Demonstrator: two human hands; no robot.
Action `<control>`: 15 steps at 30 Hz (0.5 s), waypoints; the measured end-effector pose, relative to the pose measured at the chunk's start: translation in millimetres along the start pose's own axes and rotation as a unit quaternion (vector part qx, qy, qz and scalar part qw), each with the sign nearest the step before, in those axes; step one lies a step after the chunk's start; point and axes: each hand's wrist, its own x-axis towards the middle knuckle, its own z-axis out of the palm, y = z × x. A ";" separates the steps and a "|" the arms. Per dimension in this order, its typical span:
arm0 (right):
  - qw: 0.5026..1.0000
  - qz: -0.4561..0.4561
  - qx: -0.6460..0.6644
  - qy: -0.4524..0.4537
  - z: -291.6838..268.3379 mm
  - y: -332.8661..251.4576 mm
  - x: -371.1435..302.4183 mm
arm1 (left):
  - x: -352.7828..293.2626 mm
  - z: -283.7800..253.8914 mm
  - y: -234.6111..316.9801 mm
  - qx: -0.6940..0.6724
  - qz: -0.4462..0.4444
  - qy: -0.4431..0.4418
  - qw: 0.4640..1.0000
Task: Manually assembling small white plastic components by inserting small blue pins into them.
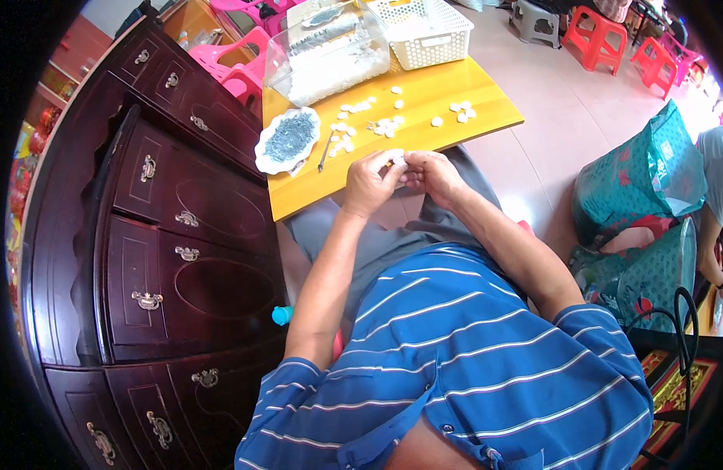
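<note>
My left hand (368, 183) and my right hand (435, 175) meet over the near edge of the yellow table (299, 193). Their fingertips pinch a small white piece (398, 160) between them, mostly covered by the fingers. Just beyond lie several small round white pieces (390, 125), loosely scattered, with a smaller cluster (462, 111) off to the right. A thin dark pointed tool (326, 151) rests to the left of my left hand. Beside it, a white scalloped dish (264, 161) holds a heap of small blue-grey bits (291, 137).
At the table's far side stand a clear plastic bin (279, 69) with white contents and a white perforated basket (432, 52). A dark wooden cabinet (213, 227) flanks my left. Teal bags (636, 172) stand on the floor at right; red stools (595, 39) are farther back.
</note>
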 end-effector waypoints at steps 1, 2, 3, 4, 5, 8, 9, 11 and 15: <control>1.000 0.004 -0.002 0.003 -0.9 0.6 1.7 | 0.8 -0.6 -1.3 -0.004 -0.004 0.000 1.000; 1.000 -0.007 -0.006 -0.003 -0.7 1.4 1.6 | 0.1 -1.1 -2.1 0.008 0.007 0.004 1.000; 1.000 -0.017 -0.010 -0.009 -1.1 1.9 2.1 | -0.3 -0.9 -3.2 0.020 0.016 0.007 1.000; 1.000 -0.015 -0.009 -0.018 -2.2 1.1 4.0 | -0.2 0.5 -4.8 0.003 0.014 0.017 1.000; 1.000 -0.014 -0.014 -0.006 -2.4 2.1 5.6 | -0.9 0.7 -8.0 0.000 0.004 0.012 1.000; 1.000 -0.016 -0.014 -0.003 -1.1 -0.9 3.6 | 0.7 0.2 -7.5 -0.012 -0.005 0.018 1.000; 1.000 -0.016 -0.009 -0.007 -2.1 0.0 1.9 | 1.4 0.6 -7.2 -0.014 0.008 0.020 1.000; 1.000 -0.008 0.005 -0.005 -5.0 2.5 0.4 | 1.7 -0.1 -4.9 -0.019 0.010 0.018 1.000; 1.000 0.016 0.006 -0.005 -9.2 2.6 -0.5 | 1.3 0.3 -3.1 -0.039 -0.047 -0.012 0.998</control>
